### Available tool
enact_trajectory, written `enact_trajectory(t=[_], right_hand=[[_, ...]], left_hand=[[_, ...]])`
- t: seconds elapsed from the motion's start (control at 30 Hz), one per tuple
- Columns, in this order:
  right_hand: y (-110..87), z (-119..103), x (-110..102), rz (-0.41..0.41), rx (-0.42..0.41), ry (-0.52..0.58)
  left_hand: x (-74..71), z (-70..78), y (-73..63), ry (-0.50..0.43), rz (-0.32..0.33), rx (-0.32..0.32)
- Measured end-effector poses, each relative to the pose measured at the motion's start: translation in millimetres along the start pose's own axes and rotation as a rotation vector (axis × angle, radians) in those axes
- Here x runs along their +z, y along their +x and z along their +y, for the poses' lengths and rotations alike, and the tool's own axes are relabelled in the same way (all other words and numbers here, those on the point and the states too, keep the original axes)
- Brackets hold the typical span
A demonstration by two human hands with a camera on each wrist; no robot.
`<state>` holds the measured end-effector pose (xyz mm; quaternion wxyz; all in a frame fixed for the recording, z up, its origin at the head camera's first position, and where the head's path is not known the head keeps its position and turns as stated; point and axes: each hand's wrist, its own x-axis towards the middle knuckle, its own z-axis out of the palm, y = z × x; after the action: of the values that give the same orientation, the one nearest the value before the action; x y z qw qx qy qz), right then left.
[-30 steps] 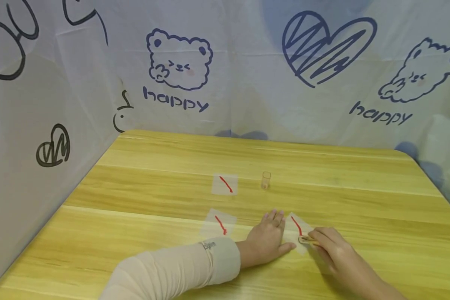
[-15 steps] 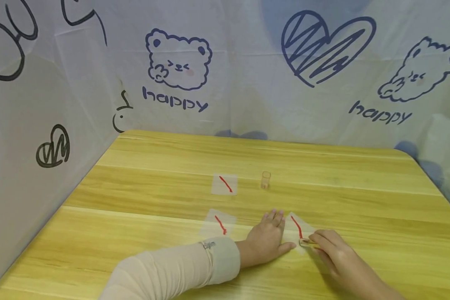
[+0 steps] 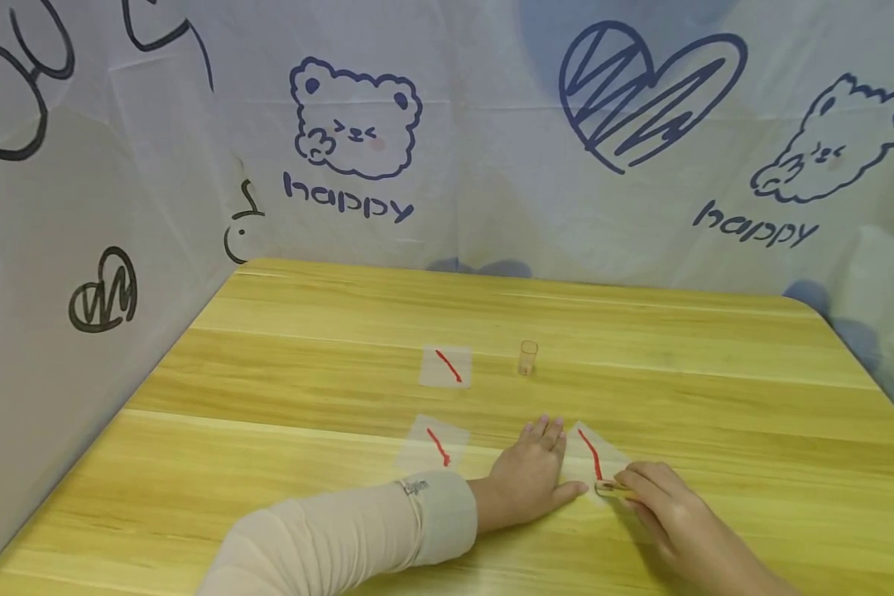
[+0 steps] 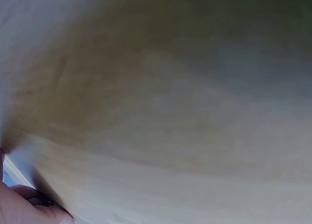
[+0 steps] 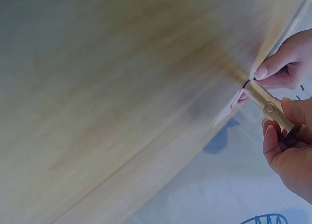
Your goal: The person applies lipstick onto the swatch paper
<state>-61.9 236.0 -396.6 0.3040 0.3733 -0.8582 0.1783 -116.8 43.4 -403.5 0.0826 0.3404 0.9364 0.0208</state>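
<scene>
In the head view my right hand [image 3: 674,517] pinches a gold lipstick [image 3: 614,490], its tip at the lower end of a red stroke on a small pale paper square [image 3: 608,454]. The right wrist view shows the lipstick's shiny barrel [image 5: 263,103] between thumb and fingers, with a round emblem on its side. My left hand [image 3: 527,480] lies flat on the table, fingers forward, its thumb stretched to the left side of that paper. Only a bit of thumb and fingers shows in the left wrist view.
A small clear cap [image 3: 528,358] stands upright beyond the left hand. Two more paper squares, a far one [image 3: 430,374] and a near one [image 3: 413,451], each bear a red stroke on the wooden table [image 3: 268,372]. Cloth with drawings [image 3: 484,199] hangs behind.
My right hand has drawn the lipstick slightly toward me down the paper, and the red stroke has grown longer. The left hand has stayed in place.
</scene>
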Motion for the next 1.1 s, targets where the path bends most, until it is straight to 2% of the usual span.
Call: enact_trajectory(t=[0.47, 0.73, 0.93, 1.1], right_hand=[[-0.9, -2, -1, 0.002, 0.002, 0.035], [-0.2, -4, -6, -0.040, 0.026, 0.042], [7.5, 0, -20, -0.100, 0.130, 0.074], [21.2, 5, -33, -0.013, 0.248, 0.108]], left_hand=[[-1.2, 0.2, -0.5, 0.013, 0.006, 0.002], [-1.5, 0.0, -0.5, 0.000, 0.014, 0.005], [-1.5, 0.2, -0.4, -0.005, 0.011, 0.009], [-1.9, 0.1, -0.8, -0.011, 0.009, 0.010]])
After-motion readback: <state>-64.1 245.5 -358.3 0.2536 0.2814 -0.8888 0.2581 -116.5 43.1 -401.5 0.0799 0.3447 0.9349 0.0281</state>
